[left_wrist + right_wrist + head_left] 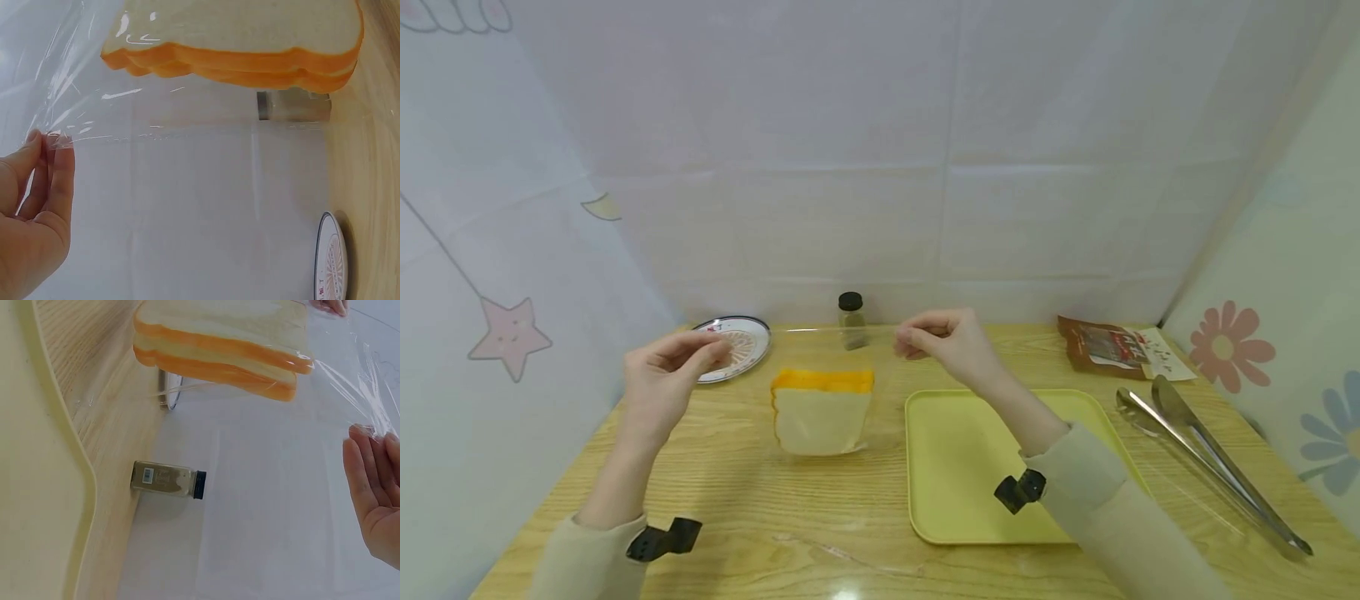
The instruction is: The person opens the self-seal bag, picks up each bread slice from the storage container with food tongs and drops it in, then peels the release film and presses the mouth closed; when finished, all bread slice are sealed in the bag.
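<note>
Two slices of bread [822,423] with orange-brown crust stand upright, stacked face to face, inside a clear plastic bag [94,115]. My left hand [666,379] pinches one upper corner of the bag between thumb and fingertips. At the opposite upper corner, my right hand [953,343] pinches the plastic in the same way, and the top edge stretches between both hands. Glare and creases run across the film in both wrist views. I cannot tell whether the bread's lower end touches the table.
A yellow tray [955,521] lies beneath my right forearm. Metal tongs [1213,471] and a brown food packet [1108,350] are on the right. Behind the bag stands a black-capped jar [852,321]; a patterned plate [748,337] lies back left. Cloth walls [820,225] border the wooden table.
</note>
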### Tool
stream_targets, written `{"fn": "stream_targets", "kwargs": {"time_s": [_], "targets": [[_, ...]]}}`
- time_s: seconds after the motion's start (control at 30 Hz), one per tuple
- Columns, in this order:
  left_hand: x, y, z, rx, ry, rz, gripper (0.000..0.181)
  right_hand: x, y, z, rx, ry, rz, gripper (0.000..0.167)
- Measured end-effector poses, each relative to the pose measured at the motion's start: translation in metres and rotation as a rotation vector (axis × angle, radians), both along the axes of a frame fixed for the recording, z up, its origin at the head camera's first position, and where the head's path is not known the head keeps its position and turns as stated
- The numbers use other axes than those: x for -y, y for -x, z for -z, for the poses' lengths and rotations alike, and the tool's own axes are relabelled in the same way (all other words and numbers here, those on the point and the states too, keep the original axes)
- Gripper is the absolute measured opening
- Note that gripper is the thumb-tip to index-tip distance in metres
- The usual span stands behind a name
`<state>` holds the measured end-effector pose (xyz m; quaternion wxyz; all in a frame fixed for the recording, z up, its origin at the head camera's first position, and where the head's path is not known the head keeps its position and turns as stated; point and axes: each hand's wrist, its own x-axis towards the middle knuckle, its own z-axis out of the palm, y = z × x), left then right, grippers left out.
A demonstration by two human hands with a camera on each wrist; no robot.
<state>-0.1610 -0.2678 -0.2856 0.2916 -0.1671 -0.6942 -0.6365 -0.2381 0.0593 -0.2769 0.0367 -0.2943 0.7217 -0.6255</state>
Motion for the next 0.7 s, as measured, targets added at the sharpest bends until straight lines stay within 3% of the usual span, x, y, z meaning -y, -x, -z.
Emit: {"fn": "stream_targets", "kwargs": {"time_s": [0.1,0.2,0.37,0.5,0.6,0.7], "targets": [[0.000,-0.008,-0.008,-0.032,-0.002,0.061,0.009,-0.004,-0.010,-0.005,-0.011,0.022,-0.010,0.017],[-0.002,-0.021,-0.016,-0.006,0.021,0.063,0.010,-0.009,-0.024,-0.011,0.014,0.023,-0.024,0.017],[-0.007,-0.051,-0.027,0.074,0.048,0.026,0.010,-0.017,-0.051,-0.019,0.148,-0.004,-0.027,0.023],[-0.008,-0.075,-0.032,0.092,0.029,0.052,0.014,-0.023,-0.073,-0.025,0.256,-0.024,-0.055,0.028],[-0.002,-0.087,-0.029,0.181,0.013,0.059,0.018,-0.025,-0.084,-0.025,0.326,-0.042,-0.090,0.030],[0.007,-0.085,-0.019,0.323,0.028,0.071,0.020,-0.022,-0.082,-0.016,0.392,-0.068,-0.108,0.031]]}}
